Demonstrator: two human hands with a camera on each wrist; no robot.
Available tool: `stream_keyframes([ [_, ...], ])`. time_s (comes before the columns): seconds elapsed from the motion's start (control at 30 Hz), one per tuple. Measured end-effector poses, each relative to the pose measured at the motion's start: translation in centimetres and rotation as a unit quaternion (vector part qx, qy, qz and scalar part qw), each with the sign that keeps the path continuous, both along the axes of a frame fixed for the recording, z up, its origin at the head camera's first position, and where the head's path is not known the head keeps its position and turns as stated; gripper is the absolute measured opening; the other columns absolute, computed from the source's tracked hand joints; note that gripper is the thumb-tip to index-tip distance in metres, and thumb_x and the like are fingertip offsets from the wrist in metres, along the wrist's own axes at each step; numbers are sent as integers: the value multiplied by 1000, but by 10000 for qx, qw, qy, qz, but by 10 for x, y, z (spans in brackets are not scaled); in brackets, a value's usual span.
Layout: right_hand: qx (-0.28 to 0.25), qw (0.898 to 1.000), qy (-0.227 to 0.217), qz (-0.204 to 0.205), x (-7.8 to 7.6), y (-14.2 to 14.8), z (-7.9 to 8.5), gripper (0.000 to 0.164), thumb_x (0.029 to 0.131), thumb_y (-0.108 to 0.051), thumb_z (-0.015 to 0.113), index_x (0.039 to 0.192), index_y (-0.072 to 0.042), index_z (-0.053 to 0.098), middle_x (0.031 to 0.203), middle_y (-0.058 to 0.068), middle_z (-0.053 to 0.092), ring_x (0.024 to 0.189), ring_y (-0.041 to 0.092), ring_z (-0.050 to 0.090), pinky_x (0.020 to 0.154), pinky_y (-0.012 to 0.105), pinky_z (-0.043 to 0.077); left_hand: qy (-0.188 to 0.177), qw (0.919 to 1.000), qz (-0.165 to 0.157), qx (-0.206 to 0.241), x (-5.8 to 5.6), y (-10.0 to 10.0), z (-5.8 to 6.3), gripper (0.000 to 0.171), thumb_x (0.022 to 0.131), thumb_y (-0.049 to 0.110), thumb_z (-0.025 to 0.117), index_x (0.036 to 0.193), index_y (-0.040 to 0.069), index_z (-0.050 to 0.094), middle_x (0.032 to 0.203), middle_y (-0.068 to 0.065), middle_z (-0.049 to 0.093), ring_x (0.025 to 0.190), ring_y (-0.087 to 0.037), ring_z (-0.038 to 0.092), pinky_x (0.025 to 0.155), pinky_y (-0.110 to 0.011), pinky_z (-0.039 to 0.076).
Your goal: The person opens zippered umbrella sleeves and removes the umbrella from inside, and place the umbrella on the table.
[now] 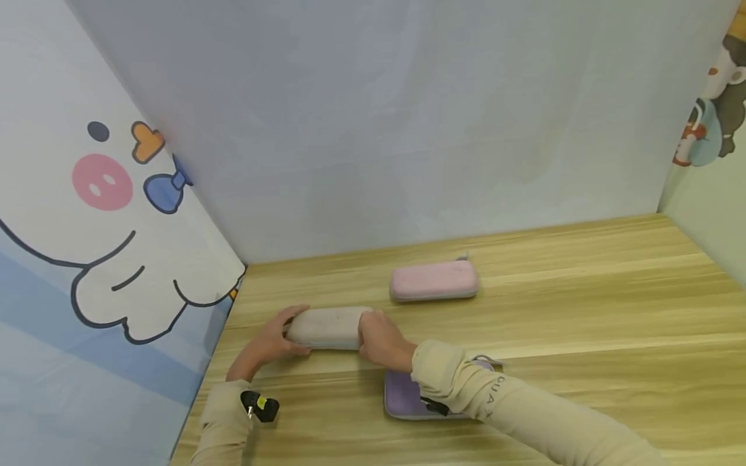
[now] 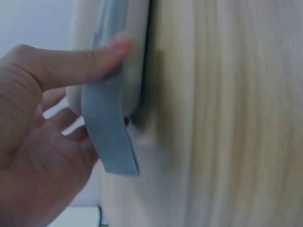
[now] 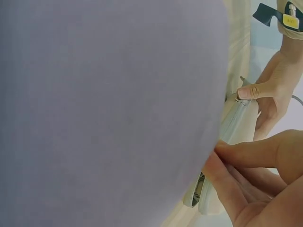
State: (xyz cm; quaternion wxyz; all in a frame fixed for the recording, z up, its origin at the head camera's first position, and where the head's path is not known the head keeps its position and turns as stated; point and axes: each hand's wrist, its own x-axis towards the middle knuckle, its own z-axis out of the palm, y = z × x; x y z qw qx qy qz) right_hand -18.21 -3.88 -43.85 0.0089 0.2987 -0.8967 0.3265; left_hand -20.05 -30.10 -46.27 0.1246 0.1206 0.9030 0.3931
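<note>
A cream zip-up hard case (image 1: 331, 327), shaped like a pencil case, lies between both hands. My left hand (image 1: 278, 336) grips its left end, fingers behind and thumb on the near side. In the left wrist view the thumb (image 2: 90, 64) presses on the grey zip band, beside a grey fabric tab (image 2: 110, 127). At the other end my right hand (image 1: 381, 340) has its fingers curled and pinched at the seam. In the right wrist view the seam gapes at an opening (image 3: 199, 189) near those fingers; the purple case partly hides the fingertips.
A purple case (image 1: 402, 395) lies under the right forearm and fills much of the right wrist view. A pink case (image 1: 434, 281) lies farther back on the wooden table (image 1: 583, 310). A pale backdrop (image 1: 408, 129) stands behind, with a cartoon-printed sheet (image 1: 163, 259) at left.
</note>
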Motion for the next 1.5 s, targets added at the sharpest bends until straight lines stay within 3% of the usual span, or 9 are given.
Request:
stream_keyframes([
  [0.13, -38, 10000, 70, 48, 1, 0, 0, 22, 54, 12, 63, 47, -8, 60, 47, -2, 54, 46, 9, 43, 41, 18, 37, -261, 9984, 261, 436, 0, -6, -6, 91, 68, 13, 86, 144, 7, 38, 148, -21, 29, 130, -47, 31, 98, -57, 36],
  [0.47, -203, 9989, 330, 252, 0, 1, -3, 23, 51, 12, 61, 44, -9, 59, 44, -6, 49, 46, 7, 39, 43, 18, 34, -365, 9927, 544, 1011, 0, -8, -15, 88, 67, 14, 86, 142, 10, 42, 144, -19, 36, 129, -42, 37, 99, -55, 36],
  [1.03, -206, 9985, 402, 324, 1, -1, -4, 25, 52, 12, 62, 42, -11, 58, 45, -7, 48, 47, 6, 38, 44, 16, 32, -255, 9907, 752, 1101, 5, -2, -23, 87, 65, 13, 87, 140, 7, 44, 139, -19, 44, 125, -39, 43, 100, -53, 36],
  [1.2, -268, 9976, 490, 411, 0, -2, -4, 27, 52, 14, 58, 40, -10, 54, 42, -12, 37, 44, 4, 29, 43, 15, 26, -240, 9900, 778, 1155, 4, -4, -25, 86, 64, 11, 88, 139, 7, 45, 136, -18, 46, 124, -38, 44, 99, -52, 37],
  [1.5, -416, 9952, 673, 584, -3, -5, -8, 26, 52, 15, 56, 44, -10, 58, 48, -6, 50, 47, 6, 39, 47, 16, 34, -196, 9884, 747, 1308, 3, -5, -18, 84, 64, 8, 87, 137, 4, 45, 136, -18, 46, 123, -37, 45, 99, -51, 37],
])
